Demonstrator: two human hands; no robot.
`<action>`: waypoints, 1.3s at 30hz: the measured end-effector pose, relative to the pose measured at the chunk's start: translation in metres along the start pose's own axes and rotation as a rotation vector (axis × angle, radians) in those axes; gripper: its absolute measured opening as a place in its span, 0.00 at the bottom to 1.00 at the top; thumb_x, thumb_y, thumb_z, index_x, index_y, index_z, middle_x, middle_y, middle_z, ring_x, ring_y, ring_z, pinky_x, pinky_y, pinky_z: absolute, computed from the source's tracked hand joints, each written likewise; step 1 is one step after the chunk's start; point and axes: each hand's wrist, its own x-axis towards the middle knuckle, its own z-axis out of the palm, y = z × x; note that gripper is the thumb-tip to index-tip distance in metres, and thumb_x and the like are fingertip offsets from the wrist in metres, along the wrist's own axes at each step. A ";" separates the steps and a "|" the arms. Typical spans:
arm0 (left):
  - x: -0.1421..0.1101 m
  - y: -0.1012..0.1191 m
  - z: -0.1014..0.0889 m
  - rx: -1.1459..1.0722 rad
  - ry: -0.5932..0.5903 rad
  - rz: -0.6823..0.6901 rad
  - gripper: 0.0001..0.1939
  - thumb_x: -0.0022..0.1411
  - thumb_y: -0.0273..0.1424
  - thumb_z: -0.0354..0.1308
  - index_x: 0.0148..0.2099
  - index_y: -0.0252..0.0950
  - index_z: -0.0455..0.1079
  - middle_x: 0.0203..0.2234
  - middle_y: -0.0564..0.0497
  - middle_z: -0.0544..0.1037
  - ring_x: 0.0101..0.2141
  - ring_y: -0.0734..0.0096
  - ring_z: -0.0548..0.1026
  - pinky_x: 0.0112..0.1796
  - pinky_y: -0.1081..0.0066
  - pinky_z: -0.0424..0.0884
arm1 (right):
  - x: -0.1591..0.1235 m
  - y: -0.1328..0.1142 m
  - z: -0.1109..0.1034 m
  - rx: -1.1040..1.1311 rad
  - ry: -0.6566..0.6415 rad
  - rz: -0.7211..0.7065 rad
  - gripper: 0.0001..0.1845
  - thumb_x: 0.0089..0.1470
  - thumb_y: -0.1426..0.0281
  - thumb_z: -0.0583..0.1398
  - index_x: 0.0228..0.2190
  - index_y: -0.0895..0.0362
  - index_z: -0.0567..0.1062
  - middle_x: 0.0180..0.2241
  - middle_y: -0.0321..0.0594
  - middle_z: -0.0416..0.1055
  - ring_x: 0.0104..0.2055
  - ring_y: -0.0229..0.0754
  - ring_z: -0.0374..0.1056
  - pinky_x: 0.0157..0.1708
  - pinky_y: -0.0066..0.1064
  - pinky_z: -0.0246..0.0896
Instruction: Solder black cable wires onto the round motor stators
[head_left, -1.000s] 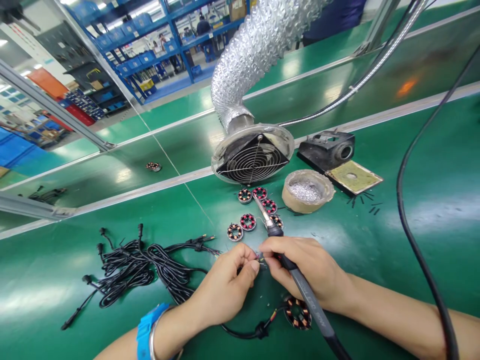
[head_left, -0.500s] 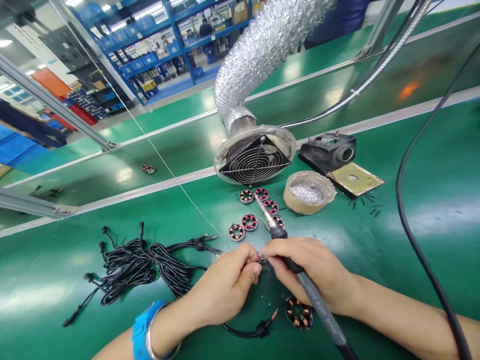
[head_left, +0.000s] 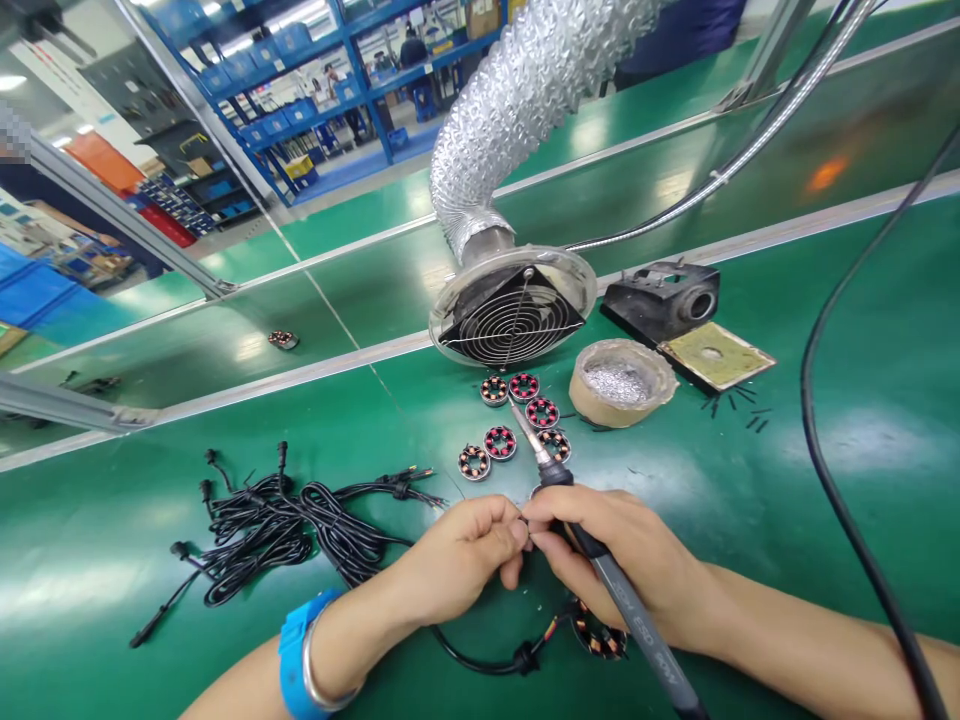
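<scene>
Head view: ridged grey-black soldering iron [head_left: 609, 570], bare metal tip, slanting from right hand [head_left: 645, 560] toward ring-shaped wound coils [head_left: 511, 443] on smooth green tabletop [head_left: 847, 520]; right fingers wrapped round it. Left hand [head_left: 457, 560] angled inward, thumb and fingers pressed together, fingertips meeting right's; anything pinched too small to tell.

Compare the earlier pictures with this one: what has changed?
Left hand and right hand have drawn closer at the fingertips, and a person in dark clothing has come into view at the picture's far left. The right hand still holds the soldering iron; the coils and cable bundle lie as before.
</scene>
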 end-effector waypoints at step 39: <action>0.007 0.005 0.003 -0.090 0.166 -0.095 0.11 0.51 0.38 0.56 0.26 0.38 0.58 0.13 0.65 0.54 0.15 0.83 0.46 0.19 0.74 0.42 | -0.030 -0.034 -0.037 0.026 0.129 0.291 0.12 0.55 0.77 0.55 0.38 0.52 0.72 0.25 0.33 0.69 0.23 0.36 0.64 0.21 0.29 0.59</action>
